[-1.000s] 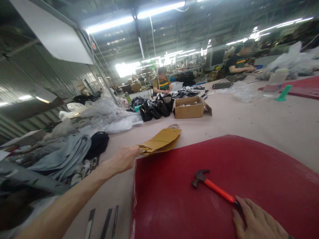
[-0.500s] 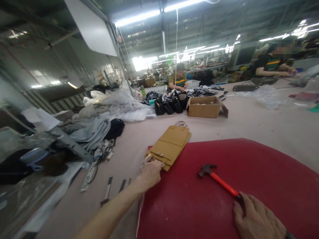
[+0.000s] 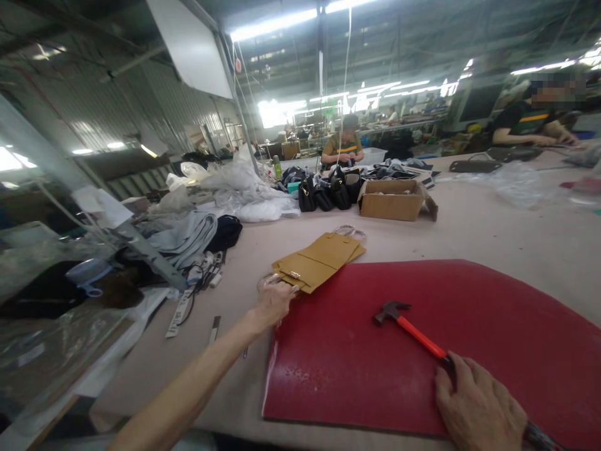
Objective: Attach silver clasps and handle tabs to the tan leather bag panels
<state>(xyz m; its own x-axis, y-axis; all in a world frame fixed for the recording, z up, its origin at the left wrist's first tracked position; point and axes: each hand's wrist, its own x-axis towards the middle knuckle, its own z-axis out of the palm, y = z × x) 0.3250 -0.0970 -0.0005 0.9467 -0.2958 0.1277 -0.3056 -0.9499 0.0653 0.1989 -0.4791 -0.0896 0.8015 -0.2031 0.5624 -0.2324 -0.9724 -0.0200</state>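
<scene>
My left hand (image 3: 275, 300) is closed at the near end of a flat mustard-tan leather bag piece (image 3: 317, 260), which seems to lie in layers. Metal fittings show beside my fingers, and clear-wrapped handle loops stick out at both ends. The bag piece lies across the far left edge of a dark red mat (image 3: 357, 369); my fingertips are partly hidden. On the mat rests a claw hammer (image 3: 417, 332) with an orange handle, its head toward the middle. My right hand (image 3: 479, 398) wraps the handle's black end.
Across the table stand a cardboard box (image 3: 390, 207) and several black handbags (image 3: 323, 191). Plastic wrapping (image 3: 253, 194) and grey fabric (image 3: 183, 238) pile up at left, near a power strip (image 3: 179, 312) and a metal post (image 3: 150, 260). Two co-workers sit beyond the table.
My left hand and the tan bag piece have shifted away toward the mat's far left edge, and the piece has turned slightly. The hammer and right hand stay nearly in place. The view has shifted.
</scene>
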